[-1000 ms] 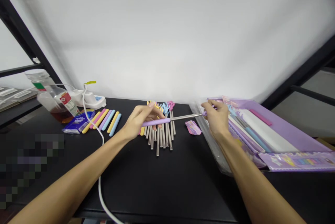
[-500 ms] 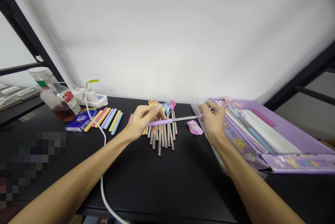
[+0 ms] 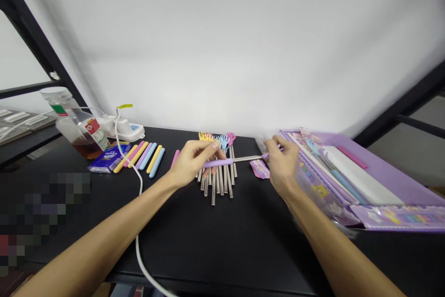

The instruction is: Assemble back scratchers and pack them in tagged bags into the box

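Note:
My left hand [image 3: 192, 163] is closed round the purple handle of a telescopic back scratcher [image 3: 229, 161], held level above the black table [image 3: 215, 236]. My right hand [image 3: 282, 163] pinches the other end of its metal rod, at the purple claw tip. Under the scratcher lies a bundle of several metal rods with coloured claw heads [image 3: 219, 174]. A small pink packet [image 3: 259, 168] lies just left of my right hand.
Several pastel handle sleeves [image 3: 142, 156] lie to the left, beside a blue packet [image 3: 107, 158], a tilted bottle [image 3: 78, 131] and a white power strip [image 3: 121, 129] with its cable [image 3: 137, 241]. A purple box [image 3: 351, 176] of packaging fills the right side.
Both hands have drifted a little closer together, so less of the metal rod shows between them. The view has shifted slightly.

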The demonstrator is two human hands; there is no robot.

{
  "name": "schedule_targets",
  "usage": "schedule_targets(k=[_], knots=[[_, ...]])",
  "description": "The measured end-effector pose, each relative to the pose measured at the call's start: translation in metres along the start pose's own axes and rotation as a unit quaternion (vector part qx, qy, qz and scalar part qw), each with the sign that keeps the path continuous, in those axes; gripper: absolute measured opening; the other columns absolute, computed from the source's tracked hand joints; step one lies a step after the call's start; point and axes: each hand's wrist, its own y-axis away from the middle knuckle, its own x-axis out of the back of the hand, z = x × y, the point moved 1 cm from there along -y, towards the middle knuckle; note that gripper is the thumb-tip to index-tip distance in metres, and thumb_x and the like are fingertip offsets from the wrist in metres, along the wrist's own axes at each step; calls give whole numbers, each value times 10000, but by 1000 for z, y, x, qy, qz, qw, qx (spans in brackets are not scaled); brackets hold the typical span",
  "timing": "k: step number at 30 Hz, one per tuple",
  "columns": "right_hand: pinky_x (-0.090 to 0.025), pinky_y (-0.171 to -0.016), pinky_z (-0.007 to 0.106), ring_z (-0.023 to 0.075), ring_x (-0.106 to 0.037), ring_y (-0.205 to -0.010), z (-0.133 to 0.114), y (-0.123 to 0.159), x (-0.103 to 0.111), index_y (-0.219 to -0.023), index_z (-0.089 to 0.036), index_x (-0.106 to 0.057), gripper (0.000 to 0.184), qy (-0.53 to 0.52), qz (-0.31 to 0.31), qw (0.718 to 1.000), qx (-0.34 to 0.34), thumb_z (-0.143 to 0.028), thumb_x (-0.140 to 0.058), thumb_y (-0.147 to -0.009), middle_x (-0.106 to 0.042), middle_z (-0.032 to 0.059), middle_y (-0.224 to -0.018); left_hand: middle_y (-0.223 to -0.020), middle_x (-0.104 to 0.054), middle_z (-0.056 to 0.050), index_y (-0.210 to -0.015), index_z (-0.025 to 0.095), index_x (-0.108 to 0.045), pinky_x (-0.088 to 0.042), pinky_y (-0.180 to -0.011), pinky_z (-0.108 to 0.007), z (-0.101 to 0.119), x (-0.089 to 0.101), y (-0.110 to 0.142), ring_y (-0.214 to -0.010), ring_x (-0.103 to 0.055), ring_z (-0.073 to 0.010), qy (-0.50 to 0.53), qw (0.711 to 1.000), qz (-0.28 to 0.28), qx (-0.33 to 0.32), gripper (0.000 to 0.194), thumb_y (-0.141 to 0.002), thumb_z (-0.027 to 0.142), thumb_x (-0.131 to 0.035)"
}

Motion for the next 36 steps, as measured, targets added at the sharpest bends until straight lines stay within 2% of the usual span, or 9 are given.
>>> schedule_targets(k=[5, 8, 10, 13, 16, 21, 24, 28, 36], knots=[[-276, -463, 254, 103, -334, -491, 5, -12, 6, -544, -234, -306, 365, -1, 3, 1000, -20, -287, -605, -746, -279, -63, -516, -615, -622, 3, -960, 117, -705, -406, -406, -186, -1, -11, 2, -430, -525, -75, -44, 999, -30, 5, 356, -963, 457, -599], [-301, -445, 259, 110, -353, -481, 6, -20, 13, -550, -239, -345, 383, 25, 27, 999, -28, -345, -648, -758, -300, -62, -511, -723, -674, 1, -1096, 162, -710, -460, -521, -207, -4, -12, 2, -551, -583, -93, -188, 979, -64, -36, 297, -917, 399, -688], [-295, -435, 258, 104, -340, -464, 2, -24, 18, -555, -236, -372, 415, 28, 3, 999, -34, -404, -674, -783, -305, -66, -495, -864, -728, -24, -1153, 185, -702, -505, -655, -238, -5, -7, 1, -703, -648, -122, -316, 941, -62, -106, 259, -962, 347, -636], [-287, -438, 255, 89, -351, -443, -12, -27, 29, -589, -211, -486, 403, 14, -178, 983, -37, -457, -734, -790, -414, -59, -485, -1096, -725, -77, -1229, 181, -654, -517, -763, -288, -6, 9, -2, -892, -686, -170, -489, 850, -28, -193, 269, -1034, 290, -503], [-366, -493, 259, 115, -501, -516, -27, -27, 41, -700, -177, -671, 298, 56, -390, 919, -14, -444, -776, -784, -626, 11, -609, -972, -701, -62, -1155, 169, -652, -473, -655, -269, -5, 23, -5, -795, -664, -164, -602, 758, -16, -250, 245, -1045, 297, -475], [-463, -618, 288, 166, -623, -655, -34, -24, 44, -779, -182, -722, 336, 119, -532, 838, -11, -478, -629, -909, -696, 50, -703, -768, -604, -8, -1029, 178, -657, -398, -598, -265, -6, 27, -8, -662, -578, -136, -664, 676, -35, -317, 277, -1055, 357, -448], [-432, -572, 281, 153, -589, -617, -32, -19, 37, -849, -190, -727, 323, 143, -552, 821, 2, -474, -595, -929, -687, 35, -706, -736, -577, -1, -979, 182, -658, -379, -590, -271, -8, 25, -8, -635, -549, -134, -671, 665, -46, -324, 306, -1060, 371, -432], [-413, -571, 283, 155, -580, -620, -32, -15, 34, -781, -177, -702, 322, 156, -526, 836, 31, -436, -582, -930, -664, 35, -665, -735, -580, 1, -1032, 171, -657, -375, -587, -273, -9, 24, -6, -636, -545, -133, -654, 676, -45, -336, 264, -1060, 317, -440], [-366, -548, 284, 151, -551, -599, -33, -12, 32, -710, -167, -661, 319, 148, -512, 843, 72, -378, -567, -930, -636, 29, -629, -713, -568, 4, -1067, 142, -683, -363, -548, -291, -3, 21, 1, -576, -506, -130, -594, 746, -77, -291, 275, -1052, 302, -460]])
